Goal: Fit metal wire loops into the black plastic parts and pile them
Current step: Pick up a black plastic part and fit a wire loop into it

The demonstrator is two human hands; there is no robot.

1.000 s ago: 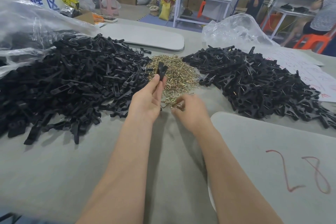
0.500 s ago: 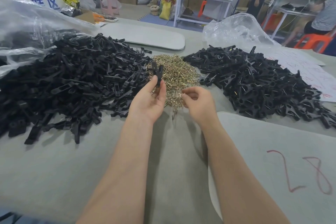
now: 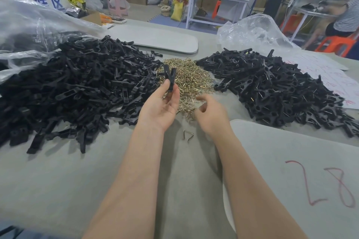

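black heaps [image 3: 81, 83], two; loose loop [image 3: 188, 135], one

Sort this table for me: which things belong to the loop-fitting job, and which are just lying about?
Job: black plastic part in the left hand; heap of wire loops; stray loop; left pile of bare parts; right pile of fitted parts.
Lying about: clear plastic bag; grey board marked 28; pink stool.

Wire heap [image 3: 194, 80] sits between left pile [image 3: 77, 83] and right pile [image 3: 272, 87] (stray loop [image 3: 188, 136] nearer).
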